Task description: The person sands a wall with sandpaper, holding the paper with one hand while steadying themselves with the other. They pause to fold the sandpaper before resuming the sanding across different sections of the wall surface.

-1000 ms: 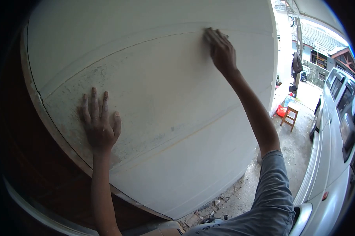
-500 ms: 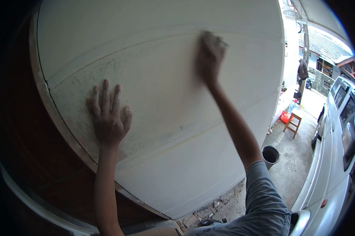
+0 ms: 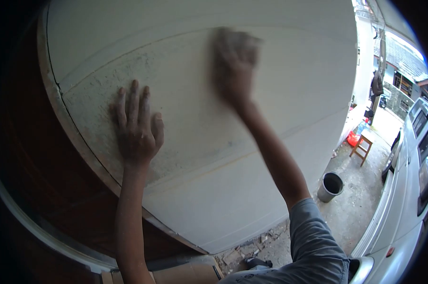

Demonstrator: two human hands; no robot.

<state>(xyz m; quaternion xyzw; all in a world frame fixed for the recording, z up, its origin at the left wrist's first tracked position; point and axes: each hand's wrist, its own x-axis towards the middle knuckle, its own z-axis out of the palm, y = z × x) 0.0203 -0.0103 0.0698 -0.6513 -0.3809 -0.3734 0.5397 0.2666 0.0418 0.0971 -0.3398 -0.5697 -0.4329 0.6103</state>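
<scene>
A pale wall panel (image 3: 185,113) with rough grey patches and faint seam lines fills most of the view. Flat on its left part rests my left hand (image 3: 139,128), fingers stretched and dusty, holding nothing. My right hand (image 3: 234,71) is higher and further right against the same panel, smeared by motion. Its fingers are bent over a thin greyish sheet (image 3: 252,41) that looks like sandpaper; only a blurred edge shows.
Dark brown wood (image 3: 48,161) borders the panel at left. Rubble (image 3: 254,242) and a cardboard box (image 3: 185,273) lie below. At right are a bucket (image 3: 331,187), a wooden stool (image 3: 363,146), a red bag (image 3: 353,138) and a silver vehicle (image 3: 408,189).
My right hand has moved left and slightly up across the panel, still gripping the sheet. My left hand stays flat on the panel; the view has shifted a little.
</scene>
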